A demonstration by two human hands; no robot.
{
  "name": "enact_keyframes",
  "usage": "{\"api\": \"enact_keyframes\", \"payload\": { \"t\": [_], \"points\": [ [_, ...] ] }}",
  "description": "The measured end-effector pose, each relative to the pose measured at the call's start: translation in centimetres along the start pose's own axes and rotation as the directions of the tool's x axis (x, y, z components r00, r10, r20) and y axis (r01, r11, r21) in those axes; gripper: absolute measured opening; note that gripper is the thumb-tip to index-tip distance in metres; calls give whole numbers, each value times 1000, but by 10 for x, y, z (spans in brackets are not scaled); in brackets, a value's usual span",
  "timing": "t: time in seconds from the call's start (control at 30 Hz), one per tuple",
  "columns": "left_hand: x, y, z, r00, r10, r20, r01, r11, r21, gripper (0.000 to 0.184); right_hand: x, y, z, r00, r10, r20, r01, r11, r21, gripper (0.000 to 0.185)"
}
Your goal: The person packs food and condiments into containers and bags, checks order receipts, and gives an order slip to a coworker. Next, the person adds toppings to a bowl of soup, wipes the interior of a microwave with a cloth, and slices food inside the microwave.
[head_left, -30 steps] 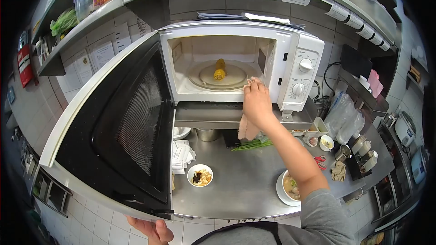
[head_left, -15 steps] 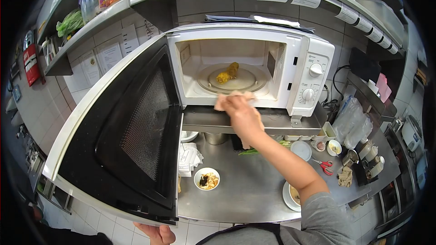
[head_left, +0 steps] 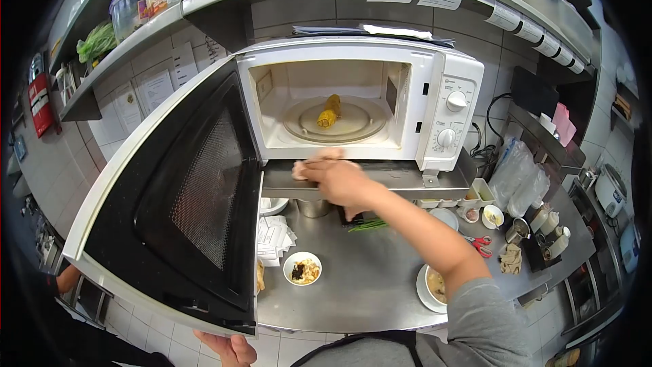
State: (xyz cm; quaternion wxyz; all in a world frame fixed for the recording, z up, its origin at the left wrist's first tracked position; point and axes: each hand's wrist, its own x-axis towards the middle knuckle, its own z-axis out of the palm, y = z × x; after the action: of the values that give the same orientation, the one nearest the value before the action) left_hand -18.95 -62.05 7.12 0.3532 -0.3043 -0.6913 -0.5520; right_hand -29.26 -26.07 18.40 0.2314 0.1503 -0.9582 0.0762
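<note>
My right hand [head_left: 343,180] is closed on a pale pinkish cloth [head_left: 300,170], pressed against the metal shelf [head_left: 387,175] just below the microwave's opening. The white microwave [head_left: 326,49] stands with its door swung wide to the left. Inside it, a yellow corn cob [head_left: 329,111] lies on the glass turntable [head_left: 363,126]. Down at the bottom edge of the open door [head_left: 136,231], my left hand [head_left: 231,349] grips the lower corner; some of its fingers are hidden behind the door.
On the steel counter [head_left: 367,285] below are a small bowl of food [head_left: 302,269], paper slips [head_left: 274,239], a soup bowl [head_left: 436,285], red scissors [head_left: 481,246] and bottles [head_left: 558,241]. Another person's arm [head_left: 68,278] shows at far left, partly behind the door.
My right hand has moved left and slightly down with the cloth, from the microwave's lower front edge to the shelf below. The left hand stays at the door. The view has shifted slightly.
</note>
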Motion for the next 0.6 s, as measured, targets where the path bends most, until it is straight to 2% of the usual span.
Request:
{"api": "enact_keyframes", "payload": {
  "t": [0.07,0.1,0.17,0.2,0.27,0.37,0.47,0.53,0.6],
  "points": [
    [4,9,4,999,27,44,-26,999,-41,68,-33,14,-18,994,104,-27,-105,994,-31,41],
    [6,11,5,997,43,62,-39,997,-62,68,-50,21,-26,988,87,-125,-94,994,-56,37],
    [2,7,3,997,37,74,-33,998,-58,69,-80,22,-55,978,113,-176,-131,987,-92,27],
    [2,6,4,996,37,77,-33,998,-56,69,-92,24,-57,959,194,-206,-222,967,-125,27],
    [4,7,6,995,55,81,-50,997,-60,70,-111,22,-54,898,346,-273,-401,898,-180,34],
    [12,10,6,991,87,102,-88,996,-3,73,-100,6,-37,834,392,-389,-524,782,-337,56],
    [11,14,7,991,46,122,-39,998,-55,75,-69,-9,-19,819,452,-354,-573,673,-467,63],
    [11,11,7,994,28,108,-19,997,-80,76,-53,-30,-14,877,389,-281,-464,840,-283,62],
    [6,4,8,997,32,72,-27,998,-58,76,-41,-43,12,883,136,-449,-303,897,-324,57]
  ]
}}
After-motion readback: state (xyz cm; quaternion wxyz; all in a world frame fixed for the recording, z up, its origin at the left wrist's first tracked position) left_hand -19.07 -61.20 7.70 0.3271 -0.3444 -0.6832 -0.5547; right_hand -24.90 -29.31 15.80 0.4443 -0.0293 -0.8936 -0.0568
